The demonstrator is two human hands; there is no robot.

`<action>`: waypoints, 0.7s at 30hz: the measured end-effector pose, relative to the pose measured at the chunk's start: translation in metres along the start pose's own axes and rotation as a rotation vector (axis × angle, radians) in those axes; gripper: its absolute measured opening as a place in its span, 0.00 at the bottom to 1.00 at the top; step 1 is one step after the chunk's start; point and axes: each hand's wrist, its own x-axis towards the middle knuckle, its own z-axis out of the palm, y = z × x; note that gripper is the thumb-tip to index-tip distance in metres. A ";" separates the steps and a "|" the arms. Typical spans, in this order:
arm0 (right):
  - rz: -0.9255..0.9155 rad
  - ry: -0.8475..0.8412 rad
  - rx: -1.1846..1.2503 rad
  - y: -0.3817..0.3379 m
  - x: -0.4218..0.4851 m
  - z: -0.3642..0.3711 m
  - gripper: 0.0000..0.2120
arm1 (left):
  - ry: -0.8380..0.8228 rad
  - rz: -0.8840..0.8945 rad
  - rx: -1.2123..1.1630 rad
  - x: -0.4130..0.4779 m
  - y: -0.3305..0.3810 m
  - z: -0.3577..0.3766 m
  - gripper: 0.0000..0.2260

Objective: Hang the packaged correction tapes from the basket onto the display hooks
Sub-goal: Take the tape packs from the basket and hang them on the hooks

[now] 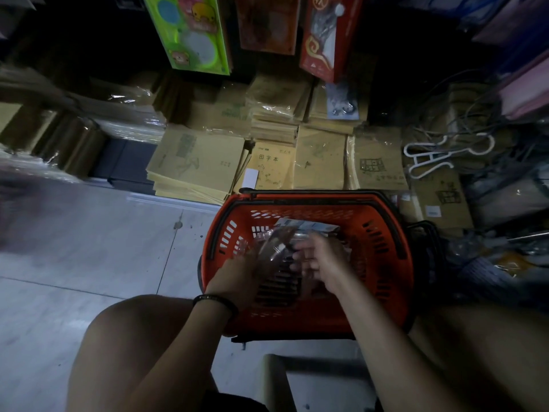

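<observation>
bare knees flank a red basket; over it the left hand grips a clear packet, the right hand beside it, grip too blurred to tell.

Floor: I am seeing pale grey tiles spreading left, speckled with dark marks;
Ahead: stacks of brown exercise books are lying in clear film;
Above: a green pack and a red box are hanging;
Right: white hangers are lying among tangled cables;
Light: dimness is swallowing the upper corners
</observation>
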 end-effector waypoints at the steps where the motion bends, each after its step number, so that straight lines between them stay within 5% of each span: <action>1: -0.050 0.069 -0.023 0.003 0.009 -0.001 0.17 | 0.015 -0.003 -0.050 0.001 0.001 0.000 0.18; 5: -0.129 0.277 -0.221 0.038 0.067 -0.011 0.16 | 0.055 -0.051 -0.079 0.002 0.005 -0.004 0.20; 12: -0.203 0.221 -0.537 0.046 0.093 -0.008 0.19 | 0.023 -0.057 -0.007 0.009 0.006 -0.005 0.20; 17: -0.320 0.462 -0.414 0.038 0.075 -0.015 0.10 | 0.033 -0.047 0.009 0.015 0.002 -0.005 0.21; 21: -0.206 0.566 -0.101 0.039 0.064 -0.021 0.10 | 0.048 -0.008 0.085 0.012 0.005 -0.004 0.21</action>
